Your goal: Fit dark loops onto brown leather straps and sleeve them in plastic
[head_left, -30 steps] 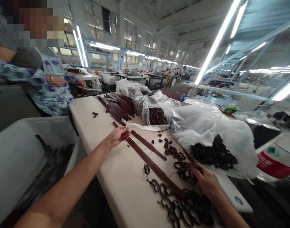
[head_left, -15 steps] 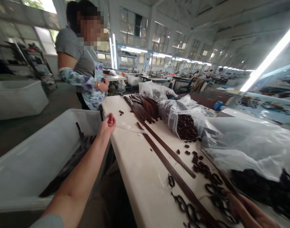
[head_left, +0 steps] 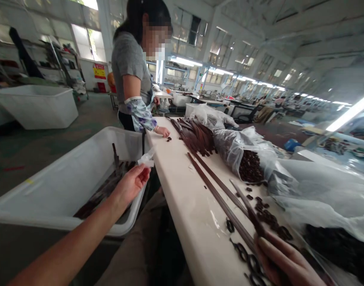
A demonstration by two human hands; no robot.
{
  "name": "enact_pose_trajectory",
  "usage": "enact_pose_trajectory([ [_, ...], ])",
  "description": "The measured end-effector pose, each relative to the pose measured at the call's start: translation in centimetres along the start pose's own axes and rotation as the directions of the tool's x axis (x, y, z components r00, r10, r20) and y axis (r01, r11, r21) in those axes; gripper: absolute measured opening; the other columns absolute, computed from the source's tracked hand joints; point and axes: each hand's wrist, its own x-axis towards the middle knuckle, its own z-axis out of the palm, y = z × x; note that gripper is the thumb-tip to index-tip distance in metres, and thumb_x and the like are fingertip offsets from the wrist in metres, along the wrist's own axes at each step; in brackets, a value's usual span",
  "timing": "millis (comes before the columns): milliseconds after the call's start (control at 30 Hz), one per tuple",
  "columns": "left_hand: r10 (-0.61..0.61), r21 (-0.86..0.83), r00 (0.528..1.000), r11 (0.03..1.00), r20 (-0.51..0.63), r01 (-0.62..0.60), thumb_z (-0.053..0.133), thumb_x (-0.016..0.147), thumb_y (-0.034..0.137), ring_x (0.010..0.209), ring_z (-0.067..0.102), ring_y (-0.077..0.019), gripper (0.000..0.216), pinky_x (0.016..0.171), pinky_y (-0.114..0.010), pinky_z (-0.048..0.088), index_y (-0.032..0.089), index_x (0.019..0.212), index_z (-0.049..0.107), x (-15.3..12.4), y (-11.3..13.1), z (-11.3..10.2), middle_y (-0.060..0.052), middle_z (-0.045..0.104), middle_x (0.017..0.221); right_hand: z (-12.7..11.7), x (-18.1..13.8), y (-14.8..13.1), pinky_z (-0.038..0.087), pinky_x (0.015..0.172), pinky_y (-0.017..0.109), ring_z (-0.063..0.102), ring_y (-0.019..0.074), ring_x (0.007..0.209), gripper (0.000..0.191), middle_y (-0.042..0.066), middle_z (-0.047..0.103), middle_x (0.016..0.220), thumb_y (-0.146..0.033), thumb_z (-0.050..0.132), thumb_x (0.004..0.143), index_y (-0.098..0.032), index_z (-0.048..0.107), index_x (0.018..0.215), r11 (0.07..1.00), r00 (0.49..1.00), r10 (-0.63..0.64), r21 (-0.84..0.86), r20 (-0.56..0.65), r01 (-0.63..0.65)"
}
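Note:
My left hand is out over the edge of a white bin, fingers closed on a small piece of clear plastic. My right hand, low at the right, is wrapped round a dark brown strap whose tip points up and away over the table. Two long brown straps lie lengthwise on the white table. Beside my right hand are dark oval rings and a scatter of small brown loops.
A white bin with dark strips inside stands left of the table. Farther back lie a heap of brown straps and a plastic bag of brown loops. A co-worker stands at the far end, one hand by small loops.
My left hand has moved back from the table edge with the plastic. My right hand has lifted the strap. The co-worker's hand has reached down to the table, and my view has turned left.

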Motion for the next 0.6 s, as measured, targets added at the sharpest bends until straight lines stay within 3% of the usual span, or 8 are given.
enact_pose_trajectory([
  [67, -0.034, 0.095, 0.998, 0.995, 0.054, 0.029, 0.061, 0.086, 0.006, 0.062, 0.069, -0.0130, 0.014, 0.057, -0.020, 0.056, 0.010, 0.076, 0.069, -2.1, -1.3, -1.6, -0.007, 0.073, 0.071, 3.7, -0.5, -2.4, 0.029, 0.039, 0.022, 0.040, 0.0096, 0.044, 0.046, 0.000, 0.053, 0.055, -0.064, 0.072, 0.068, -0.019, 0.065, 0.073, 0.998, 0.987, 0.003, 0.055, 0.158, -0.012],
  [133, -0.060, 0.172, 0.990, 0.984, 0.126, 0.038, 0.074, 0.078, 0.014, 0.064, 0.069, -0.0132, 0.004, 0.059, -0.020, 0.056, 0.011, 0.076, 0.072, -4.2, -2.5, -2.8, -0.007, 0.074, 0.072, 7.7, -0.5, -4.3, 0.021, 0.039, 0.021, 0.029, 0.0068, 0.041, 0.045, -0.006, 0.038, 0.045, -0.062, 0.066, 0.076, -0.017, 0.065, 0.072, 0.998, 0.955, -0.035, 0.065, 0.296, 0.017],
  [167, -0.070, 0.211, 0.984, 0.977, 0.164, 0.035, 0.079, 0.074, 0.019, 0.064, 0.068, -0.0130, 0.010, 0.059, -0.019, 0.055, 0.011, 0.076, 0.072, -5.1, -3.1, -3.3, -0.006, 0.074, 0.072, 9.7, -0.4, -5.0, 0.018, 0.039, 0.021, 0.027, 0.0064, 0.041, 0.045, -0.007, 0.038, 0.044, -0.061, 0.064, 0.078, -0.016, 0.066, 0.076, 0.996, 0.944, -0.057, 0.085, 0.324, 0.031],
  [267, -0.113, 0.354, 0.959, 0.935, 0.260, 0.014, 0.084, 0.068, 0.034, 0.063, 0.067, -0.0118, 0.026, 0.061, -0.019, 0.054, 0.012, 0.078, 0.075, -7.6, -4.4, -4.1, -0.005, 0.074, 0.074, 15.3, 0.2, -6.3, 0.014, 0.037, 0.021, 0.026, 0.0047, 0.040, 0.044, -0.004, 0.055, 0.056, -0.059, 0.067, 0.076, -0.017, 0.065, 0.085, 0.981, 0.915, -0.059, 0.193, 0.400, -0.021],
  [333, -0.143, 0.446, 0.944, 0.895, 0.298, -0.005, 0.081, 0.071, 0.039, 0.063, 0.065, -0.0112, 0.028, 0.063, -0.019, 0.053, 0.013, 0.081, 0.076, -8.9, -4.7, -4.5, -0.005, 0.074, 0.076, 18.3, 0.6, -6.7, 0.015, 0.036, 0.021, 0.026, 0.0043, 0.038, 0.046, -0.006, 0.051, 0.054, -0.059, 0.072, 0.071, -0.017, 0.064, 0.089, 0.964, 0.882, -0.050, 0.252, 0.469, -0.079],
  [467, -0.170, 0.564, 0.921, 0.823, 0.352, -0.064, 0.076, 0.076, 0.038, 0.069, 0.065, -0.0136, 0.024, 0.069, -0.022, 0.052, 0.016, 0.084, 0.078, -10.6, -4.3, -5.8, -0.003, 0.074, 0.079, 21.8, 1.1, -6.8, 0.016, 0.034, 0.019, 0.027, 0.0030, 0.037, 0.043, -0.008, 0.048, 0.052, -0.049, 0.078, 0.067, -0.016, 0.063, 0.091, 0.931, 0.830, -0.060, 0.331, 0.554, -0.153],
  [600, -0.194, 0.624, 0.918, 0.778, 0.345, -0.070, 0.075, 0.076, 0.037, 0.071, 0.064, -0.0155, 0.022, 0.071, -0.025, 0.051, 0.016, 0.081, 0.077, -11.7, -4.2, -8.3, -0.002, 0.073, 0.077, 23.0, 1.1, -7.0, 0.016, 0.034, 0.018, 0.027, 0.0018, 0.036, 0.034, -0.009, 0.050, 0.051, -0.036, 0.080, 0.062, -0.017, 0.062, 0.083, 0.916, 0.836, -0.058, 0.361, 0.545, -0.172],
])
